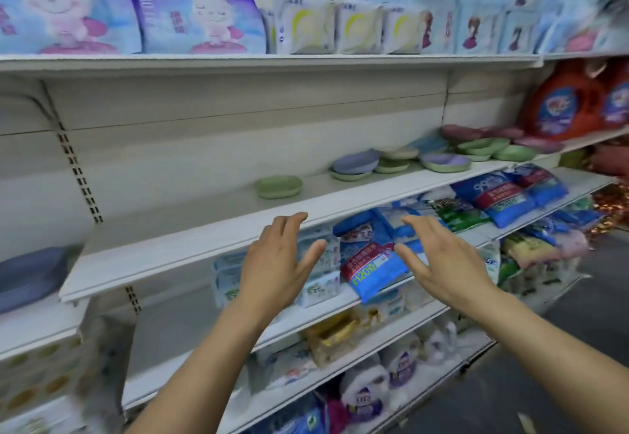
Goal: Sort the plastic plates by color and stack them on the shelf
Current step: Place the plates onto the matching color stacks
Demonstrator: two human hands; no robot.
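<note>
On the white middle shelf (pixel 204 229) a single green plate (pixel 279 186) sits alone near the centre. Further right lies a mixed spread of plates: a purple plate on a green one (pixel 355 164), a green plate holding a purple one (pixel 445 162), several green plates (pixel 483 146), a blue plate (pixel 429 143) and dark pink plates (pixel 461 133) at the far end. My left hand (pixel 275 263) and my right hand (pixel 446 261) hover in front of the shelf edge, palms facing each other, fingers straight, holding nothing.
Blue and white packets (pixel 371 263) fill the shelf below my hands. Bunny-print packs (pixel 204 8) stand on the top shelf. Orange detergent jugs (pixel 561 103) sit at the right end. A stack of purple plates (pixel 30 273) lies on the left unit.
</note>
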